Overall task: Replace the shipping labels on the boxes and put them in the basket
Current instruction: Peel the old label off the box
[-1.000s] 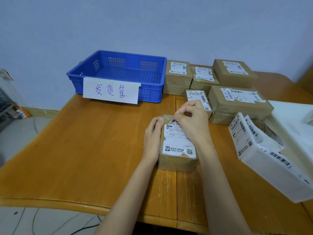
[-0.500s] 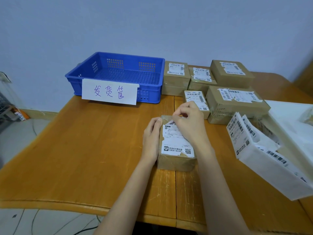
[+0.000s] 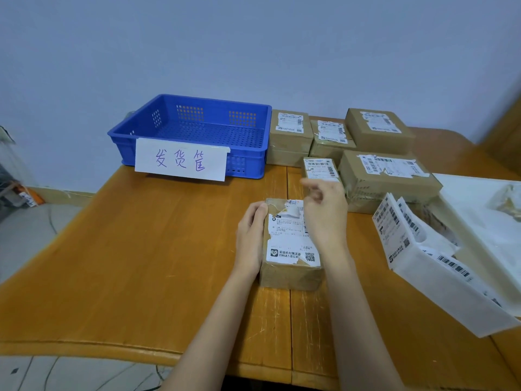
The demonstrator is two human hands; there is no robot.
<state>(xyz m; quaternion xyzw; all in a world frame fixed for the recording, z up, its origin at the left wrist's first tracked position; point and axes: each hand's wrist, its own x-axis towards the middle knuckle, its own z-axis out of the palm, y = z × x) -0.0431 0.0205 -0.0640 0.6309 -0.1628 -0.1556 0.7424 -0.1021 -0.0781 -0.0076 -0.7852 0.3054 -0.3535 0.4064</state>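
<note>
I have the small cardboard box (image 3: 290,273) flat on the wooden table (image 3: 141,263), straight ahead of me, its long axis running from 6 to 12 o'clock. The old shipping label (image 3: 290,238) lies along that same axis, its QR-code end toward me and its torn, partly lifted end at the far edge. My left hand (image 3: 251,238) rests against the box's 9 o'clock side, fingers lying along the wall and fingertips at the far left corner, bracing it. My right hand (image 3: 327,213) hovers over the box's far right corner, at about 1 o'clock from the label's middle; it is blurred, index finger stretched toward 10 o'clock, other fingers loosely curled, and I cannot tell whether it pinches a scrap of paper or nothing.

The right hand is the nearer one to the lifted edge, so I judge the peel should run from 12 toward 6 o'clock, down the label's length, while the left hand keeps the box from sliding.

The blue basket (image 3: 253,158), with its handwritten paper sign (image 3: 180,159), sits at 11 o'clock from the box, well apart. More labelled boxes (image 3: 377,131) cluster at 1 o'clock, and a white holder of fresh labels (image 3: 417,258) stands at 3 o'clock.
</note>
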